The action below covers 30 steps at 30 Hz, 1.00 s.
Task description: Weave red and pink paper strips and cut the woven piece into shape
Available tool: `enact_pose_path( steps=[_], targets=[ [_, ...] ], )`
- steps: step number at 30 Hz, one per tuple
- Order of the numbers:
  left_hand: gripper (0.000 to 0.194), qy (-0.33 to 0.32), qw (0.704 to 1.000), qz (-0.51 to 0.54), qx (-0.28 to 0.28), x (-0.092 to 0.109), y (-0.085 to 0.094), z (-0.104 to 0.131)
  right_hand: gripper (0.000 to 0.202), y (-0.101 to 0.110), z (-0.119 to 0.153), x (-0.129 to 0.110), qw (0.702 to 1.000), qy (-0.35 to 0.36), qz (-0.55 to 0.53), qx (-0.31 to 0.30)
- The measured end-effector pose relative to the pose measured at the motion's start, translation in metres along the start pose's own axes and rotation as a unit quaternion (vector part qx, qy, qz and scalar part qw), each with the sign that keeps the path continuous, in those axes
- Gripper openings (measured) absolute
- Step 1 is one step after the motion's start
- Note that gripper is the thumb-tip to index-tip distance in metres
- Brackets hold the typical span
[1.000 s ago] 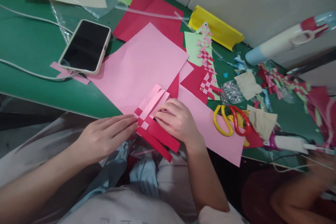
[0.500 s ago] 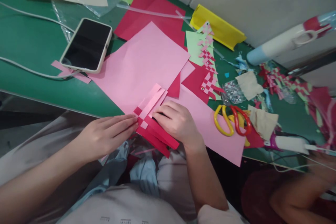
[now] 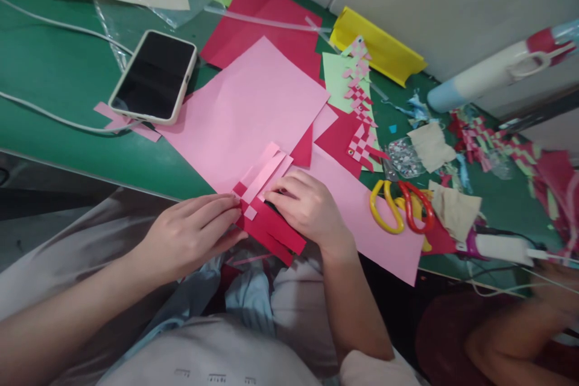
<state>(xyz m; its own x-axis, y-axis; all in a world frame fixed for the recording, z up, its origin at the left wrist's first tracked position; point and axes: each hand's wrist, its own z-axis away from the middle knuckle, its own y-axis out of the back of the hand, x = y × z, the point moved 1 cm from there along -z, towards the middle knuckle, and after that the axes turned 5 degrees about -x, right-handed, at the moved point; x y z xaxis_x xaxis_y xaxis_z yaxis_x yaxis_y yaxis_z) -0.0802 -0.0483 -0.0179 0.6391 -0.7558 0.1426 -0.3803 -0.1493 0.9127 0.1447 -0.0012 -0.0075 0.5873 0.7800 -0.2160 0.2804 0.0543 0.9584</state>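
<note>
Between my hands is a small weave of red and pink paper strips (image 3: 274, 226), held over the table's front edge. My left hand (image 3: 192, 232) pinches its left corner, fingers pressed together. My right hand (image 3: 308, 208) is closed at the strips' upper right side, its fingertips bent over the paper. Pink strip ends (image 3: 271, 169) point away from me, and red ones slant down to the right. Under the far ends lies a large pink sheet (image 3: 244, 108). Finished woven paper fish (image 3: 362, 148) rest to the right on a pale green sheet (image 3: 333, 75).
A phone (image 3: 154, 75) with a white cable lies at left. Scissors (image 3: 402, 208) with yellow and red handles sit right, near a bag of small googly eyes (image 3: 404, 157). Behind stand a folded yellow card (image 3: 377, 45) and a white bottle (image 3: 488, 72). Another person's arm (image 3: 520, 344) is at lower right.
The red strips' free ends have drawn closer together and shifted slightly. My left thumb now shows beneath the weave's corner. Both hands keep their hold, and the whole view has moved slightly.
</note>
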Motion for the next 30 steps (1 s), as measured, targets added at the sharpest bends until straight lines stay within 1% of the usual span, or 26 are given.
enact_pose_path(
  steps=[7, 16, 22, 30],
  targets=[
    [0.026, -0.002, 1.0, -0.009, 0.022, 0.0006, -0.0018, -0.0032, 0.026, -0.0017, 0.0016, 0.0023, 1.0, -0.007, -0.023, -0.003],
    [0.029, 0.004, 1.0, -0.006, 0.01, 0.0001, -0.003, 0.0006, 0.026, -0.0024, 0.0006, 0.003, 0.999, -0.012, -0.031, 0.017],
    [0.031, 0.01, 1.0, -0.003, -0.002, 0.0005, -0.0045, 0.0013, 0.026, -0.003, -0.0003, 0.0035, 0.999, -0.016, -0.042, 0.019],
    [0.025, -0.011, 1.0, -0.011, 0.014, 0.0036, -0.0014, -0.0036, 0.029, -0.0033, -0.0004, 0.0042, 0.999, -0.032, -0.042, -0.004]
  ],
)
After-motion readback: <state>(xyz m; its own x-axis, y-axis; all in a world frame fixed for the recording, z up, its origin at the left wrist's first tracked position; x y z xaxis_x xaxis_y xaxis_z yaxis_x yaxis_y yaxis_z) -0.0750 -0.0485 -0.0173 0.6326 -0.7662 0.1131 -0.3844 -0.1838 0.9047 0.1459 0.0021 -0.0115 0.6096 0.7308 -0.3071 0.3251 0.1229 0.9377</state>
